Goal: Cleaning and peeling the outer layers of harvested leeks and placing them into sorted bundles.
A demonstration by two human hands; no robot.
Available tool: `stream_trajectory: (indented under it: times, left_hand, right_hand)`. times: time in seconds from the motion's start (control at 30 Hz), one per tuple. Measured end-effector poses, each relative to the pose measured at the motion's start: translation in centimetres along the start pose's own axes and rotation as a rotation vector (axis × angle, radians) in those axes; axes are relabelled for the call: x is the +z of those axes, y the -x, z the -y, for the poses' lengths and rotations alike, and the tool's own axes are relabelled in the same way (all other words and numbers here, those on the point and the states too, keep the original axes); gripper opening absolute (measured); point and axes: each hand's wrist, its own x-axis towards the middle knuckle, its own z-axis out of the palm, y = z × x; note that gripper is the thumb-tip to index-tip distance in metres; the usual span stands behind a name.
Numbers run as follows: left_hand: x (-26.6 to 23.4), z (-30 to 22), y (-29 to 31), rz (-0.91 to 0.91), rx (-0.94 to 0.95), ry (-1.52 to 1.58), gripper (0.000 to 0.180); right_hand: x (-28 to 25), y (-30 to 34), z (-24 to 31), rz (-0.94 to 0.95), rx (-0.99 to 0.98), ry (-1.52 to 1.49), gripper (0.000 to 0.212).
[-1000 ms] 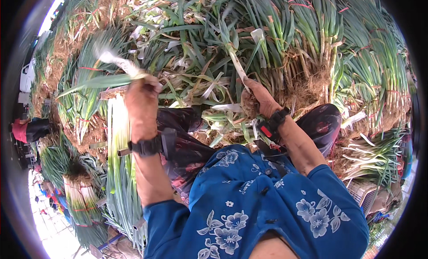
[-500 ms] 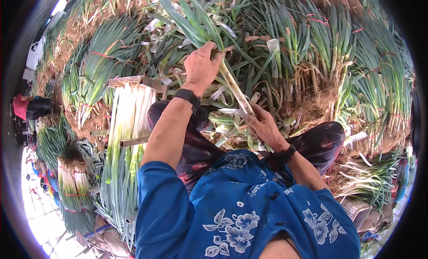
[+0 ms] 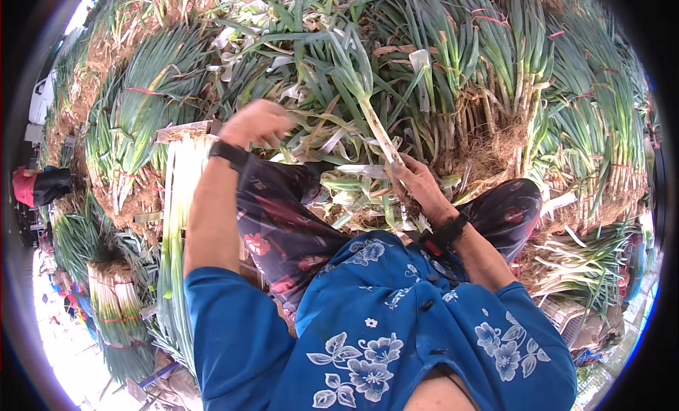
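Left hand point(image 3: 256, 123) has swung off the stalk and out to the left, now blurred above the cleaned white stalks point(image 3: 185, 199); can't tell how far its grip is open, nothing visibly in it. Right hand point(image 3: 417, 184) grip closed around the base of one green onion point(image 3: 368, 107), held upright over the lap. Tied bundles point(image 3: 523, 71) piled all around; no containers discernible.

We wear a bright blue short-sleeved shirt point(image 3: 368, 340) printed with white flowers and closed by dark buttons, dark trousers point(image 3: 283, 220) patterned with red blossoms, a black band on the left wrist point(image 3: 228, 154), and a black strap with a red patch on the right wrist point(image 3: 444, 235).
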Motion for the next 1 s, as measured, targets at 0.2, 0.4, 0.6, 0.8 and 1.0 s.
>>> stream_trajectory:
  times: [0.2, 0.4, 0.6, 0.8, 1.0]
  left_hand:
    - [3.7, -2.0, -3.1, -0.117, 0.17, 0.651, 0.04]
    - [2.9, 0.3, -4.7, -0.293, 0.382, 1.091, 0.039]
    - [4.2, 0.8, -4.1, -0.344, 0.546, 1.117, 0.042]
    - [4.1, 1.7, -5.4, -0.37, 0.619, 1.16, 0.04]
    - [3.9, 2.4, -5.9, -0.377, 0.651, 1.114, 0.039]
  right_hand:
    - [3.7, 0.8, 1.7, 0.113, -0.052, -0.005, 0.051]
    - [5.5, -3.9, 0.5, 0.127, 0.042, 0.246, 0.045]
    - [9.7, -13.7, 7.0, 0.005, -0.218, 0.329, 0.042]
    - [11.1, -16.6, 8.4, 0.061, -0.132, 0.348, 0.042]
    - [11.3, -18.1, 8.1, 0.123, -0.041, 0.354, 0.033]
